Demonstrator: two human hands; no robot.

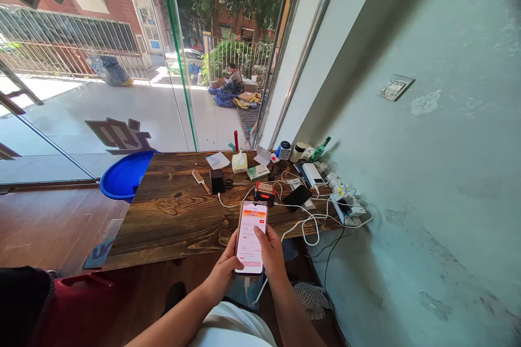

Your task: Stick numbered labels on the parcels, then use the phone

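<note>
A smartphone (251, 244) with a lit white and pink screen is held upright between both hands, just off the table's near edge. My left hand (222, 276) wraps its lower left side, the thumb lying over the bottom of the screen. On the other side my right hand (273, 257) grips the right edge, with its thumb over the upper middle of the screen. A white charging cable (247, 287) is plugged into the phone's lower end. Just beyond the phone's top stands a small black and red box (264, 193); a second, dark phone (298, 196) lies to its right.
The dark wooden table (163, 217) carries a brown-handled tool (201, 181), a tissue pack (240, 162), a white power bank (312, 174) and a green bottle (321, 149). Cables tangle around a power strip (345, 210) by the wall. A blue basin (118, 176) stands left. Outside the glass, a person sits.
</note>
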